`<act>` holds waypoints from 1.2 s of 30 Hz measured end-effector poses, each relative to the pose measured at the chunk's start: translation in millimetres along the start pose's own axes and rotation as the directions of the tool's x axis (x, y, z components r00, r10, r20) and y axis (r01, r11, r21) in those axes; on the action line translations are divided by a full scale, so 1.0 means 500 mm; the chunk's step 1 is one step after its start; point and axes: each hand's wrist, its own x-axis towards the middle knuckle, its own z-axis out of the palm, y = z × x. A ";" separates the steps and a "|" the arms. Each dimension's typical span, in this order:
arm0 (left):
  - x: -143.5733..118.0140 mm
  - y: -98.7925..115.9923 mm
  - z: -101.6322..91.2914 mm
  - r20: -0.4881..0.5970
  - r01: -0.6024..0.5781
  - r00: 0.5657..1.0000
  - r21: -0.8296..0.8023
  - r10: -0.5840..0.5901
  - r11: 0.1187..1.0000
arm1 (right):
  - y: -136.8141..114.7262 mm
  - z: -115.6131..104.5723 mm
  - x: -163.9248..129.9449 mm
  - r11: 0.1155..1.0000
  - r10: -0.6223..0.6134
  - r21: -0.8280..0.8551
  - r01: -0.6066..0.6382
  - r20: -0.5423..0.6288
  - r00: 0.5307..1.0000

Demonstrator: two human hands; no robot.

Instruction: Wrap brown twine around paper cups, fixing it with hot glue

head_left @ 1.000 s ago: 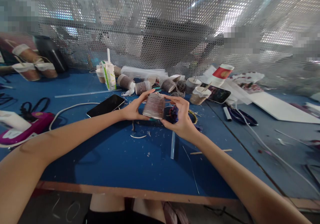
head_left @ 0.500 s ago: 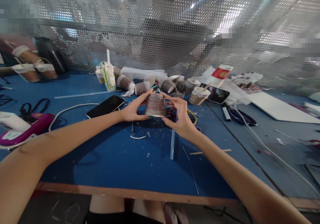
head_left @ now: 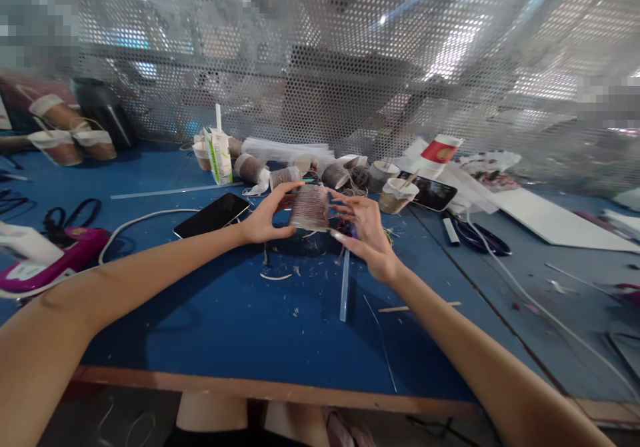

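Note:
A cup wrapped round with brown cord [head_left: 309, 208] is held just above the table, tilted slightly. My left hand [head_left: 265, 222] grips it from the left, thumb low and fingers behind the upper side. On the other side, my right hand [head_left: 367, 234] has its fingers spread and its thumb apart from them. Those fingertips are close to the cup's right edge; whether any still touch is blurred. Behind the right fingers lies a dark blue and yellow item, mostly hidden. A clear glue stick [head_left: 345, 287] lies below the right hand.
A black phone [head_left: 213, 215] lies left of my left hand. Several cord-wrapped cups, a drink carton [head_left: 218, 155] and a red-and-white paper cup [head_left: 440, 154] stand behind. Purple glue gun [head_left: 55, 260] at far left, wooden stick [head_left: 419, 307] at right. Cables cross the table.
My right hand has loosened and shifted slightly right, its fingers more spread. The cup has tipped a little in my left hand. The view has moved slightly.

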 end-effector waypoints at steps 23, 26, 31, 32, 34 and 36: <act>0.010 -0.067 -0.006 -0.548 -0.108 0.817 0.157 0.178 0.982 | -0.037 -0.113 -0.001 0.514 0.502 -0.812 -0.276 0.023 0.865; 0.008 -0.069 -0.003 -0.510 -0.079 0.849 0.135 0.137 0.988 | -0.045 -0.094 -0.012 0.369 0.528 -0.906 -0.206 0.021 0.849; 0.001 -0.060 0.009 -0.379 -0.032 0.921 0.159 0.091 0.987 | -0.059 -0.045 -0.015 0.143 0.546 -0.985 -0.100 -0.005 0.838; 0.000 -0.058 0.010 -0.371 -0.026 0.924 0.169 0.088 0.985 | -0.060 -0.039 -0.013 0.133 0.537 -0.986 -0.097 -0.011 0.843; -0.001 -0.057 0.009 -0.366 -0.020 0.926 0.183 0.087 0.983 | -0.060 -0.034 -0.007 0.142 0.513 -0.980 -0.139 -0.047 0.857; -0.001 -0.056 0.008 -0.361 -0.009 0.929 0.197 0.081 0.980 | -0.057 -0.038 -0.002 0.210 0.476 -0.945 -0.249 -0.124 0.871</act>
